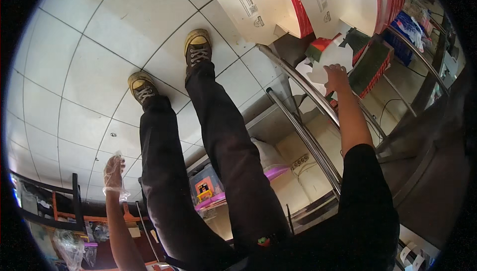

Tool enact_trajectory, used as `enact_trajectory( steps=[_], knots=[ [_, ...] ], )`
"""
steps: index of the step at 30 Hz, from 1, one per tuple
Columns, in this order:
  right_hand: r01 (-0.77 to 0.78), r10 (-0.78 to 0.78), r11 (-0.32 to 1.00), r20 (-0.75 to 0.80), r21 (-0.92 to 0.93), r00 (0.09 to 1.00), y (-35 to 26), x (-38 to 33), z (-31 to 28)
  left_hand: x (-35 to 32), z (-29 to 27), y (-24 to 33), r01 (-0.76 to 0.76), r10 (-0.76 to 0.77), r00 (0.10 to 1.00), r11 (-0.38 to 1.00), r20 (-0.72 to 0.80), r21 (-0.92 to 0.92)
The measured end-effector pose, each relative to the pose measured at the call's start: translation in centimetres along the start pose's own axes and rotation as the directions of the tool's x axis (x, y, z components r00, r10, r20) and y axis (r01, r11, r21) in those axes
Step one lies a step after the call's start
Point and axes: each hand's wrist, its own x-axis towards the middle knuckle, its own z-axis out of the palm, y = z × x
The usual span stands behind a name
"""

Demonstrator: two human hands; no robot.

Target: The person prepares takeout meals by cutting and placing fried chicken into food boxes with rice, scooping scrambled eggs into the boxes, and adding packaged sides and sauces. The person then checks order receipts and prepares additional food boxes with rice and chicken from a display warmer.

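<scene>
My left hand [114, 171] hangs at the lower left, away from other things, inside a loose clear plastic glove [123, 193]. Its fingers are loosely bent and seem to hold nothing. At the upper right my bare right hand [337, 78] reaches past a metal rail, its fingers closed on the edge of a white cardboard carton [334, 60]. Beside that carton stand nested cartons with green and red sides [370, 70]. Larger white-and-red cartons [268, 5] are stacked just beyond, open side showing.
Curved metal rails [310, 89] run between me and the cartons. A blue package [408, 35] lies at the far right. Lower down are a clear tub with a purple rim [211, 199] and a wall socket [300, 160]. Black and orange shelving [54, 204] stands lower left on tiled floor [94, 72].
</scene>
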Motion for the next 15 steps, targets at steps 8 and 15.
enact_trajectory(
  steps=[8,15],
  knots=[
    [-0.182,0.458,0.051,0.139,0.982,0.878,-2.5,8.9,0.3,0.7,1.7,-0.3,-0.037,0.036,0.999,0.995,-0.013,-0.095],
    [-0.436,0.79,0.274,0.058,0.858,0.61,-3.7,-1.3,-10.5,-6.0,-0.3,3.2,-0.255,0.256,0.967,0.965,-0.008,0.054]
  ],
)
